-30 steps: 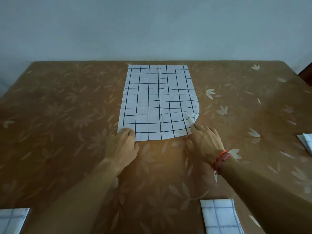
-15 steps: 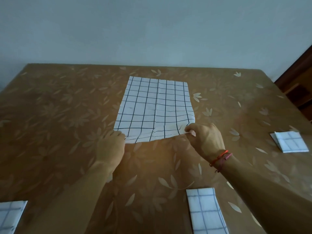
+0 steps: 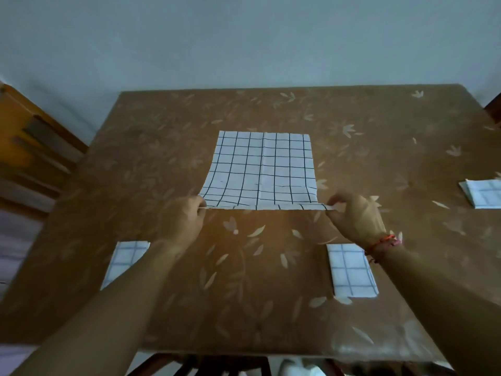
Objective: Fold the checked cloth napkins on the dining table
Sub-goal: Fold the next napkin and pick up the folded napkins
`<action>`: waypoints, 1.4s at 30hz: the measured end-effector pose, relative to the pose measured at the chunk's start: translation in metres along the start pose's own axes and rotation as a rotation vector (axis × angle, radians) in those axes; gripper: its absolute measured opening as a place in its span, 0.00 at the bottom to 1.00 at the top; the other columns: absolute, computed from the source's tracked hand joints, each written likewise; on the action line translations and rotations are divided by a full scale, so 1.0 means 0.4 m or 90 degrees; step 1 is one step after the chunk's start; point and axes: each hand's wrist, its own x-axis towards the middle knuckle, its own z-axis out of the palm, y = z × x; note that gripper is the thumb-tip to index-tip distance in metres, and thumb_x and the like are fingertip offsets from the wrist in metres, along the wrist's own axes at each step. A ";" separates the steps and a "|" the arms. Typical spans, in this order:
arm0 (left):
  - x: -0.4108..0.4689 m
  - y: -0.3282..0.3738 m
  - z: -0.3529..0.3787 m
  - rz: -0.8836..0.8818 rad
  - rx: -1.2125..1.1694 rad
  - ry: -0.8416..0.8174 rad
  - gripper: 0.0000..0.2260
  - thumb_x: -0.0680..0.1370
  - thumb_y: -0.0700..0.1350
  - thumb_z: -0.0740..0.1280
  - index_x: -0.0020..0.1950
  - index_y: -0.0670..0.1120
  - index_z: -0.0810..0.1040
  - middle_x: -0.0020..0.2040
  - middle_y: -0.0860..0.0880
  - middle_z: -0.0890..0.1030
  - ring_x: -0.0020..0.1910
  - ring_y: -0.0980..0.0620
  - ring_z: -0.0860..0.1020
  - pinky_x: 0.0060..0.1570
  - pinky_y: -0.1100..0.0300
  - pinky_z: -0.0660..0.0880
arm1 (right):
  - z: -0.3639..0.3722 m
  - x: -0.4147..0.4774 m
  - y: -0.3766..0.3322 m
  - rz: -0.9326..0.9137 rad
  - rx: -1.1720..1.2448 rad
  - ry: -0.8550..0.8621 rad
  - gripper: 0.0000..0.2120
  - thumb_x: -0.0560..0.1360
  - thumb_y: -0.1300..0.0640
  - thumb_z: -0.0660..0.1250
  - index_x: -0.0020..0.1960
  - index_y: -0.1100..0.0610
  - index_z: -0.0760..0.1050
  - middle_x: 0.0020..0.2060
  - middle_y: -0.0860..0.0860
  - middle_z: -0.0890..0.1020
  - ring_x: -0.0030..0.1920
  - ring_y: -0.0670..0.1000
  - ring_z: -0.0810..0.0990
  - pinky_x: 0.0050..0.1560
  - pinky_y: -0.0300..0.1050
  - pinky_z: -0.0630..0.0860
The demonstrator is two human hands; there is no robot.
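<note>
Cloth (image 3: pixel 261 169) between left grip (image 3: pixel 182 221), right grip (image 3: pixel 357 217)

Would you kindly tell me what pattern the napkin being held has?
The napkin is white with a dark checked grid; the head view shows it best.

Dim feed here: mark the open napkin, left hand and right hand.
open napkin (image 3: pixel 263 169), head view, flat middle of the cloth.
left hand (image 3: pixel 184 221), head view, back of the hand.
right hand (image 3: pixel 357 215), head view, back of the hand.
</note>
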 end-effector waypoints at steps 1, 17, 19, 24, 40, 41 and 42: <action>-0.022 -0.005 -0.019 -0.011 -0.019 0.006 0.04 0.75 0.39 0.69 0.46 0.44 0.83 0.40 0.46 0.84 0.39 0.45 0.80 0.35 0.58 0.71 | -0.027 -0.020 -0.064 -0.031 -0.011 0.052 0.08 0.67 0.58 0.74 0.44 0.48 0.80 0.38 0.48 0.81 0.38 0.53 0.78 0.42 0.44 0.74; -0.336 -0.093 -0.166 -0.156 -0.300 -0.058 0.05 0.72 0.41 0.74 0.43 0.51 0.82 0.39 0.56 0.82 0.42 0.58 0.79 0.38 0.66 0.74 | -0.041 -0.262 -0.121 -0.084 0.070 -0.003 0.06 0.72 0.59 0.72 0.41 0.51 0.76 0.39 0.44 0.83 0.42 0.46 0.82 0.40 0.39 0.75; -0.365 -0.103 -0.174 -0.142 -0.290 -0.074 0.06 0.74 0.39 0.72 0.42 0.51 0.82 0.39 0.57 0.82 0.41 0.58 0.79 0.38 0.66 0.72 | -0.038 -0.280 -0.111 -0.071 0.059 -0.028 0.06 0.70 0.58 0.75 0.39 0.51 0.78 0.37 0.43 0.84 0.41 0.45 0.83 0.40 0.40 0.75; -0.415 -0.144 -0.186 -0.137 -0.284 -0.187 0.08 0.72 0.41 0.73 0.39 0.55 0.83 0.38 0.59 0.83 0.41 0.61 0.81 0.42 0.65 0.74 | -0.048 -0.315 -0.099 -0.028 0.040 -0.095 0.06 0.63 0.61 0.78 0.33 0.52 0.83 0.32 0.45 0.84 0.37 0.46 0.82 0.38 0.42 0.76; -0.375 -0.156 -0.211 -0.135 -0.353 -0.094 0.05 0.73 0.37 0.72 0.42 0.47 0.83 0.40 0.53 0.84 0.42 0.56 0.81 0.42 0.64 0.76 | -0.075 -0.289 -0.105 -0.003 0.147 -0.139 0.11 0.67 0.68 0.74 0.40 0.52 0.84 0.34 0.49 0.86 0.38 0.50 0.84 0.47 0.48 0.80; -0.369 -0.158 -0.210 -0.146 -0.360 -0.086 0.05 0.73 0.37 0.72 0.43 0.47 0.83 0.40 0.53 0.84 0.43 0.55 0.81 0.43 0.62 0.76 | -0.069 -0.284 -0.107 0.000 0.139 -0.135 0.07 0.68 0.66 0.74 0.40 0.54 0.85 0.33 0.49 0.85 0.37 0.51 0.83 0.45 0.48 0.79; -0.362 -0.161 -0.209 -0.163 -0.371 -0.079 0.05 0.74 0.37 0.72 0.43 0.47 0.83 0.41 0.53 0.84 0.44 0.54 0.81 0.43 0.61 0.76 | -0.063 -0.280 -0.110 0.007 0.146 -0.138 0.03 0.70 0.65 0.74 0.40 0.59 0.84 0.32 0.51 0.84 0.34 0.53 0.80 0.41 0.47 0.77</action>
